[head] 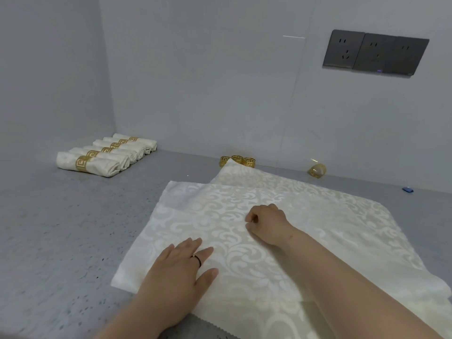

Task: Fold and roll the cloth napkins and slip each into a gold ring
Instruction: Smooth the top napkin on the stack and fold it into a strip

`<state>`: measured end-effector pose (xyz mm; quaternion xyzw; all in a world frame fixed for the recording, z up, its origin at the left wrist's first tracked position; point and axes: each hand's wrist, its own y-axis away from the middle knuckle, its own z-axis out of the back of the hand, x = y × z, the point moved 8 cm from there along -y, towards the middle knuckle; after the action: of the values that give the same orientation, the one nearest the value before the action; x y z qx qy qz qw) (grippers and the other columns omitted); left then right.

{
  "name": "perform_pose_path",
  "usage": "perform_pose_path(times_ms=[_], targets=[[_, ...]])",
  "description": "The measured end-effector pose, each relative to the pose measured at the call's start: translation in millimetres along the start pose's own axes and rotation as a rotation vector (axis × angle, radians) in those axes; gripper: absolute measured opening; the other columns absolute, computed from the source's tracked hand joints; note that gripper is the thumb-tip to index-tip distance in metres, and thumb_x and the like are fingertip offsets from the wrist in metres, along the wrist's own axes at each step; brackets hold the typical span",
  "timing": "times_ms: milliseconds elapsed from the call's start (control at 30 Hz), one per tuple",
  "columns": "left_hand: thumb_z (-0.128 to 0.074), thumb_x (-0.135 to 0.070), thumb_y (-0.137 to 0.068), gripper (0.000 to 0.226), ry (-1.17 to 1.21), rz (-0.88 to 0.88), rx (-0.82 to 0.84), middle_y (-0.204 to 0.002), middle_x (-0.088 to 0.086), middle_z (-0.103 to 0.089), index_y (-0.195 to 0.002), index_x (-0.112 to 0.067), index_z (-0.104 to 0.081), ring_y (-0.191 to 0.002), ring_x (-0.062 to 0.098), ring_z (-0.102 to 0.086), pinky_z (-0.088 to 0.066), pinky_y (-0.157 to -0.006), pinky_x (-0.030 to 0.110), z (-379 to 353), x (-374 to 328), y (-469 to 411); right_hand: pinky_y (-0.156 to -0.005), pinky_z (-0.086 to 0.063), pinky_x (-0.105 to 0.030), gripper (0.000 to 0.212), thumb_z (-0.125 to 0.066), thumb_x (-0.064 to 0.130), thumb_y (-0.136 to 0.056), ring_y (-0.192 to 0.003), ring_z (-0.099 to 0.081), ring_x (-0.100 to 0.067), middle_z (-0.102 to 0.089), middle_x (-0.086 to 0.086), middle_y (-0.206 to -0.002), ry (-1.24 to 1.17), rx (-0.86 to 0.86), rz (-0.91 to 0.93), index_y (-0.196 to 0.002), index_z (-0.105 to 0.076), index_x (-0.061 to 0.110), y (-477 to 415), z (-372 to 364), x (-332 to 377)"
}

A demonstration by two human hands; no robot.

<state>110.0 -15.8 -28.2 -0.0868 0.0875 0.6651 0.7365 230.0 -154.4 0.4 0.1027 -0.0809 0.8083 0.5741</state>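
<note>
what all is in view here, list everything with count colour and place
rolled napkins: about six, cream in gold rings, row at far left by the wall
loose rings: three, gold, far centre by the wall
flat napkins: a stack, cream patterned, centre of counter
round object: one, gold and cream, far right
small item: one, blue, right edge
sockets: three, dark grey, wall
left hand: flat on top napkin, wears a ring
right hand: pinching top napkin
</note>
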Motion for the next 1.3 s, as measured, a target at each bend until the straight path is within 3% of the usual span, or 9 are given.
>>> perform_pose_path(times_ms=[333,400,533,867,1033,1100,1167,1233,1300], targets=[[0.039,-0.081,-0.017,0.144,0.054,0.007,0.008,-0.153,-0.019,-0.008,-0.142,-0.041,-0.022,-0.14,-0.001,0.0,0.005,-0.111,0.02,8.7,6.5,0.8,-0.093,-0.039,-0.029,0.013,-0.043,0.012,-0.092,-0.11,-0.042,-0.022,-0.061,-0.01,-0.106,-0.16,-0.034,-0.011,-0.083,-0.051,0.014,-6.2,-10.6,6.2],[0.019,-0.083,-0.047,0.113,0.042,-0.037,-0.022,-0.152,-0.019,-0.015,-0.142,-0.04,-0.024,-0.14,-0.001,-0.006,0.002,-0.113,0.022,17.0,1.3,0.2,-0.093,-0.039,-0.028,0.018,-0.044,0.011,-0.091,-0.11,-0.043,-0.023,-0.061,-0.009,-0.105,-0.176,-0.04,-0.011,-0.075,-0.049,0.017,-6.6,-11.7,5.5],[-0.019,-0.04,-0.099,0.046,-0.017,-0.157,-0.134,-0.151,-0.013,-0.023,-0.143,-0.03,-0.027,-0.139,0.005,-0.017,-0.007,-0.112,0.022,34.6,-26.0,-16.1,-0.092,-0.042,-0.029,0.032,-0.046,0.01,-0.089,-0.108,-0.047,-0.024,-0.058,-0.003,-0.093,-0.213,-0.056,-0.004,-0.062,-0.041,0.027,-9.4,-11.7,4.1],[-0.007,-0.048,-0.085,0.065,-0.049,-0.168,-0.237,-0.146,-0.009,-0.028,-0.139,-0.026,-0.034,-0.137,0.005,-0.02,-0.013,-0.108,0.02,9.5,-35.6,-53.8,-0.075,-0.04,-0.023,0.029,-0.053,0.018,-0.088,-0.074,-0.046,-0.011,-0.049,0.009,-0.068,-0.234,-0.012,0.052,-0.062,-0.043,0.023,-16.7,-2.6,-1.1],[-0.028,-0.044,-0.067,0.047,0.014,-0.167,-0.22,-0.08,-0.012,-0.068,-0.073,-0.029,-0.073,-0.076,0.003,-0.066,-0.04,-0.076,0.018,8.9,-36.2,-54.6,-0.068,-0.037,-0.021,0.012,-0.046,0.015,-0.092,-0.084,-0.051,-0.015,-0.059,-0.001,-0.092,-0.194,-0.118,-0.016,-0.087,-0.057,0.013,-43.5,26.2,-24.9],[-0.013,-0.048,-0.066,0.067,0.071,-0.151,-0.116,-0.108,-0.008,-0.061,-0.102,-0.027,-0.067,-0.102,0.005,-0.06,-0.031,-0.089,0.02,1.7,-32.7,-58.8,-0.079,-0.036,-0.024,0.021,-0.044,0.015,-0.093,-0.102,-0.053,-0.021,-0.059,-0.006,-0.114,-0.102,-0.132,-0.085,-0.109,-0.057,0.01,-62.3,29.3,-37.8],[0.014,-0.051,-0.052,0.098,0.004,-0.19,-0.159,-0.14,-0.012,-0.03,-0.135,-0.03,-0.035,-0.132,0.006,-0.026,-0.014,-0.104,0.022,1.4,-32.7,-62.3,-0.089,-0.037,-0.026,0.032,-0.041,0.017,-0.095,-0.116,-0.048,-0.026,-0.051,-0.009,-0.128,-0.024,-0.11,-0.151,-0.126,-0.049,0.015,-79.9,27.1,-48.4],[0.018,-0.05,-0.047,0.103,-0.032,-0.204,-0.183,-0.144,-0.015,-0.021,-0.138,-0.033,-0.026,-0.134,0.006,-0.014,-0.009,-0.104,0.022,0.7,-31.2,-65.9,-0.098,-0.034,-0.031,0.039,-0.035,0.017,-0.096,-0.122,-0.044,-0.029,-0.046,-0.012,-0.134,0.05,-0.061,-0.208,-0.135,-0.038,0.02,-95.9,20.8,-55.4],[0.002,-0.051,-0.061,0.084,-0.032,-0.16,-0.153,-0.133,-0.009,-0.045,-0.123,-0.03,-0.051,-0.124,0.01,-0.028,-0.018,-0.096,0.022,1.3,-29.1,-66.3,-0.103,-0.028,-0.033,0.041,-0.031,0.016,-0.097,-0.126,-0.04,-0.028,-0.044,-0.009,-0.137,0.107,-0.012,-0.224,-0.138,-0.033,0.02,-105.1,14.7,-56.3]])
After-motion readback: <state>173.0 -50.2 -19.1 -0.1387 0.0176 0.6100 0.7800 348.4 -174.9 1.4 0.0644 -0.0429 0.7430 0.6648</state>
